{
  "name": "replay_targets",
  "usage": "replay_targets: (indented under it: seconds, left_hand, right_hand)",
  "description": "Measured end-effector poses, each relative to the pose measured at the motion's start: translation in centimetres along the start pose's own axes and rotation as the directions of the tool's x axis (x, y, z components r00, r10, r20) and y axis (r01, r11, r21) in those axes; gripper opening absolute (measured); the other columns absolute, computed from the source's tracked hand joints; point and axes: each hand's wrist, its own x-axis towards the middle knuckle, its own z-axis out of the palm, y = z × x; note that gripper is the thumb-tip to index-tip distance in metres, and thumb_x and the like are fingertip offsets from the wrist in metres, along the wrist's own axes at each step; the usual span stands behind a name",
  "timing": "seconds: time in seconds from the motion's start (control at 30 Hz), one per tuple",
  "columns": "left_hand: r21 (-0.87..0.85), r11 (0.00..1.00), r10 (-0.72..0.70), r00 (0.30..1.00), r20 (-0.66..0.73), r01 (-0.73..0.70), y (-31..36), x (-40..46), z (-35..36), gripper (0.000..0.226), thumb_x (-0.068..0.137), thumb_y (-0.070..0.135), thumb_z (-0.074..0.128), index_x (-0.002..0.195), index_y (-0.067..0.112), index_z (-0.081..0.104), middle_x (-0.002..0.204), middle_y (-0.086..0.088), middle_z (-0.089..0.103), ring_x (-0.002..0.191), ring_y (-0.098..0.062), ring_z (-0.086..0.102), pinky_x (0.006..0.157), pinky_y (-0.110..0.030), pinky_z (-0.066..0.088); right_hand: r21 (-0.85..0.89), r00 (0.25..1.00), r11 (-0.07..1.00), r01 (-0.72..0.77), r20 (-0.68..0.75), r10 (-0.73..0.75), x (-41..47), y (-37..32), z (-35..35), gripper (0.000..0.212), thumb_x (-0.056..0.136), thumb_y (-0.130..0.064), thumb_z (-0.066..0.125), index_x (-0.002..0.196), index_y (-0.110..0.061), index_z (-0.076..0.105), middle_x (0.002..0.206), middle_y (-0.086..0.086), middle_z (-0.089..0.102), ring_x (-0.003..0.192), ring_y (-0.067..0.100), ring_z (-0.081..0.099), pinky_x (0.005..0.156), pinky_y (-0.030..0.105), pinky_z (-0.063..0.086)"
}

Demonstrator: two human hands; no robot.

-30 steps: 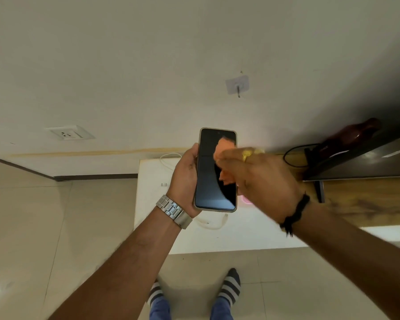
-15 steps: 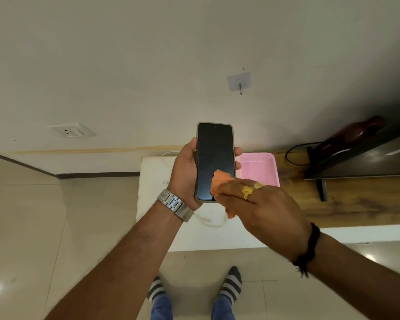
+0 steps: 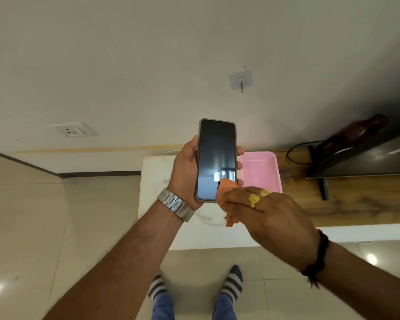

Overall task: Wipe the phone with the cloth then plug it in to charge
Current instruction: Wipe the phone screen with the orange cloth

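Observation:
My left hand (image 3: 186, 174) holds a dark-screened phone (image 3: 216, 158) upright in front of me, fingers wrapped around its edges. My right hand (image 3: 263, 213) is closed on an orange cloth (image 3: 226, 192), which touches the lower right corner of the screen. A white charging cable (image 3: 209, 220) lies on the white table (image 3: 157, 218) below the phone, its far end looping behind my left hand. A wall socket (image 3: 73, 130) sits on the wall to the left.
A pink tray (image 3: 261, 172) stands on the table behind the phone. To the right a wooden counter (image 3: 355, 199) carries a dark TV (image 3: 367, 158) and a black cord (image 3: 295, 151). A hook (image 3: 241, 80) hangs on the wall above. My feet stand on the tiled floor.
My right hand has drawn the cloth from the upper part of the screen down to its lower right corner. The phone stays in my left hand and has risen slightly.

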Motion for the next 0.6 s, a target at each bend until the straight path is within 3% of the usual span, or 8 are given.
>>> replay_targets:
  seconds: [0.1, 0.17, 0.27, 0.37, 0.47, 0.53, 0.6]
  left_hand:
    - [-0.024, 0.999, -0.027, 1.000, -0.013, 0.027, -0.8, 0.0, 0.9, 0.074, 0.101, 0.060, 0.026, 0.128, 0.006, 0.070, 0.126, -0.018, 0.068, 0.098, -0.033, 0.066, 0.079, -0.049, 0.060]
    - [-0.050, 0.998, -0.028, 1.000, 0.000, 0.028, -0.6, -0.2, 0.7, 0.073, 0.100, 0.059, 0.029, 0.131, 0.005, 0.068, 0.128, -0.020, 0.066, 0.100, -0.034, 0.064, 0.082, -0.049, 0.059]
    - [-0.044, 0.998, -0.035, 0.999, -0.004, 0.035, -0.3, -0.6, 0.2, 0.066, 0.098, 0.058, 0.038, 0.130, 0.010, 0.069, 0.126, -0.020, 0.068, 0.104, -0.035, 0.067, 0.091, -0.045, 0.057]
    - [-0.063, 0.997, -0.050, 0.998, -0.025, 0.049, -0.9, -0.6, 0.4, 0.057, 0.101, 0.056, 0.039, 0.106, 0.016, 0.080, 0.099, -0.012, 0.078, 0.087, -0.028, 0.075, 0.083, -0.041, 0.061]
    - [-0.095, 0.993, -0.076, 0.996, -0.056, 0.070, -0.7, -0.4, 0.4, 0.076, 0.094, 0.076, 0.033, 0.113, 0.016, 0.076, 0.112, -0.014, 0.072, 0.096, -0.031, 0.073, 0.089, -0.046, 0.059]
    - [-0.091, 0.994, -0.071, 0.997, -0.041, 0.067, -0.3, -0.3, 0.0, 0.105, 0.081, 0.092, 0.026, 0.132, 0.011, 0.067, 0.129, -0.021, 0.064, 0.108, -0.036, 0.067, 0.100, -0.051, 0.050]
    - [-0.058, 0.996, -0.068, 0.997, -0.046, 0.065, -0.4, -0.4, -0.3, 0.124, 0.071, 0.100, 0.018, 0.143, 0.007, 0.058, 0.135, -0.025, 0.062, 0.112, -0.041, 0.065, 0.103, -0.053, 0.049]
  right_hand:
    - [0.043, 0.996, 0.995, 0.085, -0.012, -0.084, 1.0, -1.9, 1.3, 0.034, 0.078, -0.011, 0.085, 0.112, -0.009, 0.079, 0.116, 0.008, 0.077, 0.103, 0.025, 0.076, 0.089, 0.034, 0.060]
    - [0.051, 0.992, 0.991, 0.123, 0.008, -0.123, 1.2, -1.4, 1.2, 0.032, 0.081, -0.010, 0.083, 0.112, -0.010, 0.078, 0.119, 0.008, 0.076, 0.106, 0.026, 0.075, 0.089, 0.036, 0.062]
    - [0.016, 0.999, 1.000, 0.005, -0.051, -0.004, 2.3, 1.3, 0.0, 0.020, 0.081, -0.009, 0.077, 0.101, -0.014, 0.080, 0.101, 0.005, 0.079, 0.084, 0.026, 0.077, 0.073, 0.034, 0.062]
    - [0.079, 0.985, 0.984, -0.162, -0.045, 0.166, 5.3, 3.7, -0.7, 0.012, 0.091, -0.012, 0.067, 0.101, -0.008, 0.074, 0.090, 0.007, 0.075, 0.074, 0.031, 0.071, 0.065, 0.045, 0.061]
    - [0.094, 0.973, 0.970, -0.225, -0.025, 0.228, 6.2, 3.3, 0.3, 0.024, 0.090, -0.006, 0.065, 0.112, -0.005, 0.074, 0.098, 0.014, 0.076, 0.085, 0.035, 0.073, 0.072, 0.049, 0.062]
    - [0.137, 0.987, 0.978, -0.157, 0.004, 0.158, 4.8, 1.2, 0.6, 0.023, 0.087, -0.004, 0.072, 0.110, -0.006, 0.072, 0.092, 0.015, 0.077, 0.077, 0.034, 0.075, 0.067, 0.048, 0.064]
    - [0.118, 1.000, 0.993, -0.015, -0.009, 0.017, 3.4, -0.5, 0.9, 0.036, 0.074, -0.010, 0.086, 0.107, -0.007, 0.071, 0.090, 0.013, 0.079, 0.071, 0.031, 0.077, 0.061, 0.040, 0.063]
